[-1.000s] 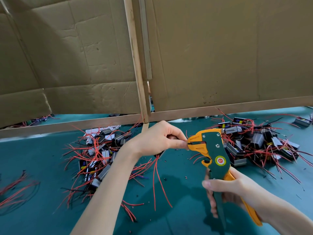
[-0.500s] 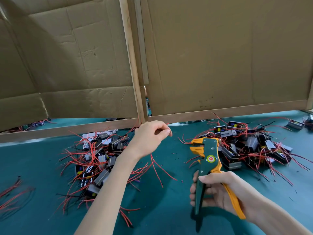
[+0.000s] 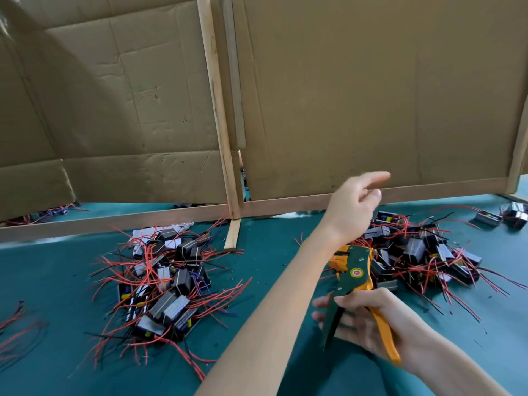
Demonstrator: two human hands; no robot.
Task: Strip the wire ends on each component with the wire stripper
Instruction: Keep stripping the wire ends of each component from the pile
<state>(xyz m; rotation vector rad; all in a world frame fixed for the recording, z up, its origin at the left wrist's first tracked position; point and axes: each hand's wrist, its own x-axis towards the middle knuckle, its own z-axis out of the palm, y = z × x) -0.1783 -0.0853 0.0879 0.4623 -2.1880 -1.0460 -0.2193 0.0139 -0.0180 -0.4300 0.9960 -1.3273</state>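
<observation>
**Left hand slack over the right heap, right hand wrapped on the stripper**

My left hand [image 3: 354, 204] hangs in the air with its fingers apart and loose, the forefinger stretched ahead; it is blurred. Just past the fingertips runs the wooden rail [image 3: 285, 202] at the foot of the cardboard screen [image 3: 343, 95], which walls off that whole side. Below these fingers and spreading to their right lies the right heap of components [image 3: 423, 252], grey and black blocks with red and black wires trailing out over the table [image 3: 57, 281].

My right hand [image 3: 371, 324] sits nearer to me, fingers and thumb curled round the handles of the wire stripper [image 3: 354, 272]. The green and orange handles stand spread apart. The tool's head points away from me, tucked under my left wrist at the near edge of the right heap.

The left heap of components [image 3: 168, 287] lies well off to the left of my left forearm. Between the two heaps a band of bare teal surface runs up to the rail, and my left forearm crosses it. Teal also shows on my side of both heaps. A few loose red wires [image 3: 17, 330] lie at the far left edge.
</observation>
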